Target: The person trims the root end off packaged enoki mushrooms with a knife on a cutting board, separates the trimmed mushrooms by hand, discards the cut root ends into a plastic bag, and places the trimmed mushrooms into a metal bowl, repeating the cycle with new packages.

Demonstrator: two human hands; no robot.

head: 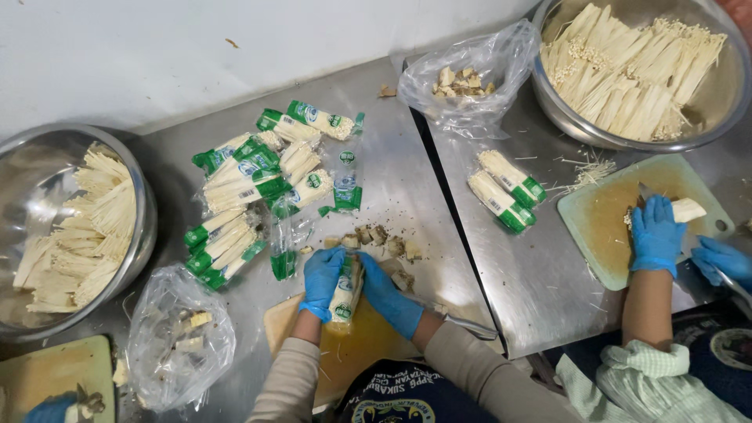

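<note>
At counter centre: pack of enoki mushrooms (345,288) upright-ish over wooden cutting board (356,345), clasped from both sides.
Left hand (322,280): blue-gloved, closed around left side of pack, fingers wrapped on the plastic.
Right hand (389,296): blue-gloved, closed against right side of pack; a knife (464,325) lies just beside the wrist, cannot tell whether any finger holds it.
Behind the pack: cut root stubs (384,243) scattered on steel counter (407,180), touching one another in a loose row.
Further back: heap of sealed enoki packs (258,184), green-ended, piled over each other.
Left side: steel bowl (141,211) with trimmed enoki; clear scrap bag (176,341) near the board.
Right side: two more packs (507,190) side by side, a second scrap bag (462,74), large bowl (548,94) of loose enoki.
Co-worker: gloved hand (656,233) pressing a bunch on green cutting board (603,227), well apart from the centre pack.
Risk, slip: thin wet plastic under gloves, likely to slide if squeezed unevenly, dropping mushrooms off the board.
Risk, cut: blade close to right forearm; a backward pull of that arm could meet it.
Risk, mix-up: stubs near the pack could get swept in with clean stems.
</note>
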